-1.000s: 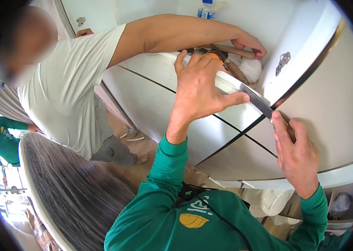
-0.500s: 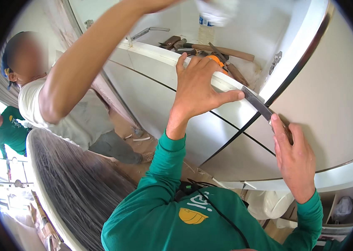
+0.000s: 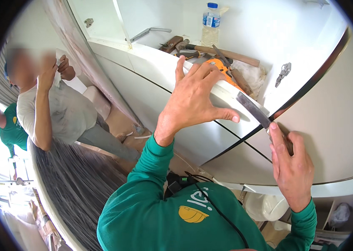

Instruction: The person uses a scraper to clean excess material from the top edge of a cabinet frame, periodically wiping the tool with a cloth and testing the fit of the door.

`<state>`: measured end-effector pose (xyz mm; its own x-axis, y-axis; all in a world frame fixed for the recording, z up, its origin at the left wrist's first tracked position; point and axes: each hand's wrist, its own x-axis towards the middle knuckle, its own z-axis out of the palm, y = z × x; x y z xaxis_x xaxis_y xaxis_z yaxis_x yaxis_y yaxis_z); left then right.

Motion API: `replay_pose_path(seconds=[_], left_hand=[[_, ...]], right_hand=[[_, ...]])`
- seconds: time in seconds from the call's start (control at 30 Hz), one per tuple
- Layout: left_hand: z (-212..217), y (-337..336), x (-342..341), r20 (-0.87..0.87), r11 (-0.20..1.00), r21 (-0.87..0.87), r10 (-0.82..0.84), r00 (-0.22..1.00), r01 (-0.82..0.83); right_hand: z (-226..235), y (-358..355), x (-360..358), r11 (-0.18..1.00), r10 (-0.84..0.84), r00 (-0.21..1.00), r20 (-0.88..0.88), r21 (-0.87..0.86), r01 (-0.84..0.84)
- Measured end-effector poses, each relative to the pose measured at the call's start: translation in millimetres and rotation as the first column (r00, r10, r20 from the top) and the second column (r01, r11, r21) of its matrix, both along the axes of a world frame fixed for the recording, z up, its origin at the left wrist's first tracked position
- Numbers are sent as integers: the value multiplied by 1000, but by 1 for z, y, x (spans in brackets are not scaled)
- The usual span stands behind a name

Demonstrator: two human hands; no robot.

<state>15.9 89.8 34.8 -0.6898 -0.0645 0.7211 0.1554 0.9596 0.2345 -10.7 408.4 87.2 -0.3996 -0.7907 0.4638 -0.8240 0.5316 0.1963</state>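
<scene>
My right hand (image 3: 292,167) grips the handle of a chisel (image 3: 252,109), a flat dark-grey blade with a squared end. Its index finger stretches along the tool toward the blade. The blade lies along the white front edge (image 3: 228,93) of a curved cabinet. My left hand (image 3: 193,96) rests on that same edge, left of the blade, with fingers spread and thumb pointing toward the chisel; nothing is in it. Just behind my left fingers, inside the cabinet, lies an orange tool (image 3: 225,73), partly hidden by the hand.
Inside the cabinet are a wooden-handled hammer (image 3: 226,55), a wood block (image 3: 170,44) and a water bottle (image 3: 210,26). A co-worker (image 3: 59,108) stands at left, hands raised; another person (image 3: 11,129) is farther back. A plastic-wrapped dark panel (image 3: 72,188) curves beside me.
The co-worker's arm has drawn back from over the cabinet, uncovering the bottle. The chisel has shifted slightly left and down along the edge; my left hand has moved slightly left.
</scene>
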Motion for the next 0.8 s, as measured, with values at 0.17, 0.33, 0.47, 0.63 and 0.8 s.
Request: replay_pose_path(seconds=[0.17, 0.33, 0.47, 0.63, 0.8], left_hand=[[-1, -20, 0, -83, 998, -63, -6, 997, 0], [9, -61, 4, 53, 998, 13, -64, 997, 64], [4, -75, 0, -21, 988, -22, -153, 988, 152], [3, -75, -3, -67, 985, -42, -167, 984, 165], [2, -71, -3, -84, 988, -38, -150, 985, 147]], right_hand=[[9, -16, 6, 999, -15, 1000, 8, 46, 15], [8, -19, 7, 999, -33, 999, -19, 39, 34], [7, -22, 9, 999, -34, 999, -40, 33, 36], [-9, -19, 7, 999, -38, 997, -72, 18, 40], [-37, -22, 6, 997, -30, 997, -71, -76, 24]])
